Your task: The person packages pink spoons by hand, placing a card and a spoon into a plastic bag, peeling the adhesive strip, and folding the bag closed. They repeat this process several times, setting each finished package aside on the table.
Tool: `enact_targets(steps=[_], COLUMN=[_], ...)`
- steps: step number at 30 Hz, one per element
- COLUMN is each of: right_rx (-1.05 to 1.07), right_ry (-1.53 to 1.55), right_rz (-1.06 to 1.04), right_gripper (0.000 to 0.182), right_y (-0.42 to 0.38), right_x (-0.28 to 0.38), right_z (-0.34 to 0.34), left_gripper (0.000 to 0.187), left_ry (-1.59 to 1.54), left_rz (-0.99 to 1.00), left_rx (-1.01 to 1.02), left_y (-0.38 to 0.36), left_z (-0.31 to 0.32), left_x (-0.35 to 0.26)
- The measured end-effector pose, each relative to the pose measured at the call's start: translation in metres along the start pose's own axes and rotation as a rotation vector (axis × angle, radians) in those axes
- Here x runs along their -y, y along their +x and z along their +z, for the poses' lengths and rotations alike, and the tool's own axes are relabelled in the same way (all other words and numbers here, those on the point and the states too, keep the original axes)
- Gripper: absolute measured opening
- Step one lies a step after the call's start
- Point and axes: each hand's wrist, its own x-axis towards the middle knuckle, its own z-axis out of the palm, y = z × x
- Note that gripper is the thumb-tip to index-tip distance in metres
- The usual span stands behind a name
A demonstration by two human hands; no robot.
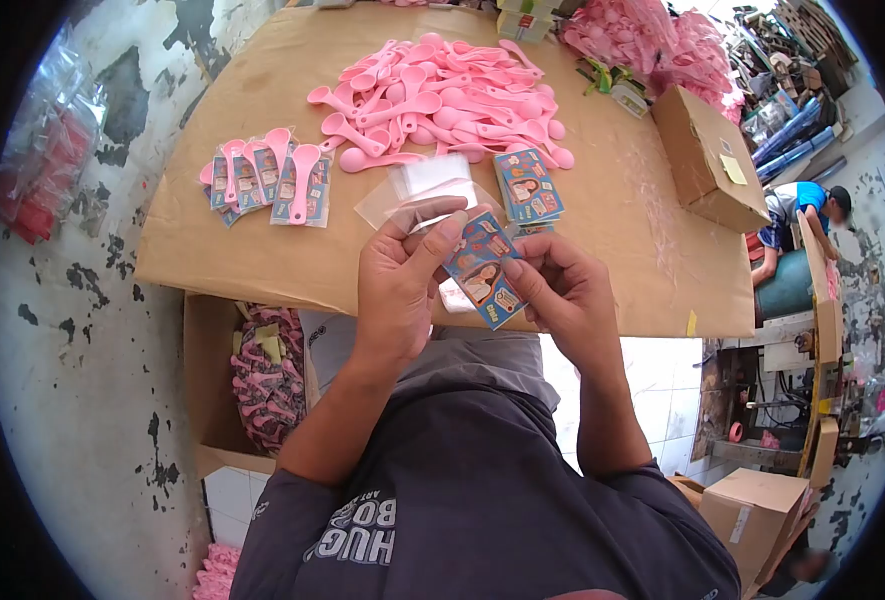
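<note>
In front of my chest, my right hand (567, 290) pinches a blue printed card (484, 272) between thumb and fingers. My left hand (402, 280) is closed at the card's upper left corner, thumb and forefinger on what looks like a thin clear plastic bag; its outline is hard to make out. Just beyond my fingers lies a stack of clear plastic bags (432, 180). A pile of similar printed cards (529, 188) sits right of it. Pink measuring spoons (442, 100) form a big heap farther back. Several bagged spoons with cards (302, 190) lie at left.
A cardboard box (707, 160) stands on the table's (362, 270) right side, near pink bagged goods (652, 45). Below left, a carton (207, 380) holds packed spoons. A peeling wall (92, 330) runs along the left. Another person (802, 215) bends over at far right.
</note>
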Motion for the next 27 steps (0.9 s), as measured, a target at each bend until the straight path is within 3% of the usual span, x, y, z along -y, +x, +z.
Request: enact_targets(steps=[3, 10, 16, 23, 25, 27], right_rx=[-0.004, -0.051, -0.043, -0.112, -0.1, -0.042], right_ry=[0.071, 0.252, 0.339, 0.355, 0.385, 0.534], right_rz=[0.054, -0.063, -0.018, -0.17, -0.196, -0.094], right_gripper=[0.017, 0.022, 0.016, 0.023, 0.024, 0.028], right_y=[-0.004, -0.014, -0.019, 0.0, 0.007, 0.009], right_x=[0.009, 0.0, -0.017, -0.032, -0.031, -0.035], right_z=[-0.006, 0.0, 0.001, 0.004, 0.006, 0.004], left_gripper=[0.029, 0.027, 0.025, 0.024, 0.024, 0.029], left_ry=[0.048, 0.033, 0.126, 0.264, 0.261, 0.297], left_rz=[0.002, 0.08, 0.038, 0.13, 0.055, 0.084], left_rx=[0.018, -0.017, 0.055, 0.035, 0.03, 0.025], left_y=[-0.008, -0.02, -0.028, -0.022, -0.018, -0.013], left_z=[0.005, 0.019, 0.019, 0.031, 0.032, 0.029], left_x=[0.005, -0.001, 0.018, 0.028, 0.027, 0.03])
